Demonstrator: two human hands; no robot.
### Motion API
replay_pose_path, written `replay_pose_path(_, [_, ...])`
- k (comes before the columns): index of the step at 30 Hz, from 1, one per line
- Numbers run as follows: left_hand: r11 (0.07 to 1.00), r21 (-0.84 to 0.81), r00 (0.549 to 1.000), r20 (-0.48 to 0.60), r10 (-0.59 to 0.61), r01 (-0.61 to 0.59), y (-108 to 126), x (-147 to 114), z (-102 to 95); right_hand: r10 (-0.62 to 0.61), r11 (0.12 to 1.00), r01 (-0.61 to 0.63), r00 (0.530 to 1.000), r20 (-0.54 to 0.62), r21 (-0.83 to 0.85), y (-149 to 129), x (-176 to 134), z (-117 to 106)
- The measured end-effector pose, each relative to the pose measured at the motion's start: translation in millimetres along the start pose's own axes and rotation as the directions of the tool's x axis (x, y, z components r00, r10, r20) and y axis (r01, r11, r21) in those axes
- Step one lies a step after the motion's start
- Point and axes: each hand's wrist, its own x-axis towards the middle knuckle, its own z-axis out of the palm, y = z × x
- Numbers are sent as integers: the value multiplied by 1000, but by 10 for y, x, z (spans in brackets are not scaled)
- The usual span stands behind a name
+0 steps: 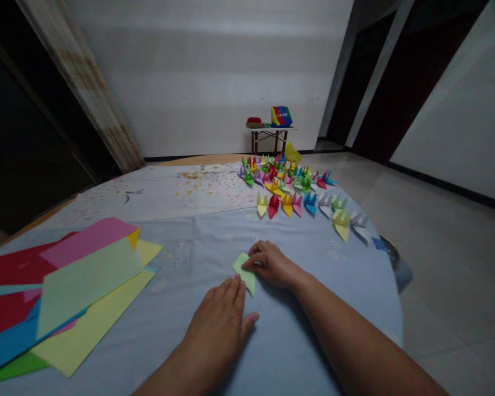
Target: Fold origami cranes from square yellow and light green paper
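Observation:
A small folded piece of light green paper (242,260) lies on the tablecloth in front of me. My left hand (220,314) is laid flat with its fingers stretched forward, the fingertips touching the paper's left lower edge and the thumb apart. From the right, my right hand (272,265) bends its fingers over the paper's upper right part, thumb and fingertips pinched on it. Part of the paper is hidden beneath these fingers.
Loose coloured paper sheets (91,280) overlap at the left. Many folded paper cranes (286,204) stand at the far right of the round table (181,308). Behind it, a small stand (268,132) bears a colourful box (281,116). A chair part (391,256) shows beyond the right edge.

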Motion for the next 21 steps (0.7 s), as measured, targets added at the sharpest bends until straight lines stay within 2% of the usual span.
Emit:
replay_pose_path(4, [1000, -22, 999, 50, 11, -10, -36, -21, -17, -3, 1000, 3, 1000, -7, 7, -23, -10, -21])
replay_pose_path(21, [999, -43, 997, 69, 28, -25, -47, -54, 12, -21, 1000, 21, 1000, 7, 10, 13, -10, 6])
